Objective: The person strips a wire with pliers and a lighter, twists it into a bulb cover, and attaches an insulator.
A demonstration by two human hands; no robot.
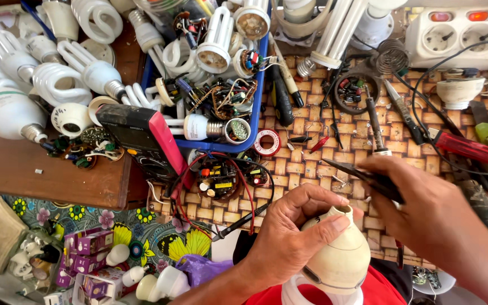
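Lamp repair workshop: heaped spiral bulbs (pixel 57 79), loose circuit boards (pixel 218 178), multimeter (pixel 142 138), screwdrivers (pixel 453 144), power strip (pixel 461 34).

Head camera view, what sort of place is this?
Probably a small lamp repair bench: heaps of spiral bulbs, loose circuit boards, a multimeter and a screwdriver. The left hand holds a bulb base; the right hand holds a dark tool.

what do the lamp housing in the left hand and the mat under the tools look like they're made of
Lamp housing: probably moulded plastic, cream, smooth with a soft sheen; ceramic can't be ruled out. Left hand grips its neck. Mat: looks woven from flat tan strips, cane or bamboo, judging by its basket-weave checks; it could be a printed sheet.
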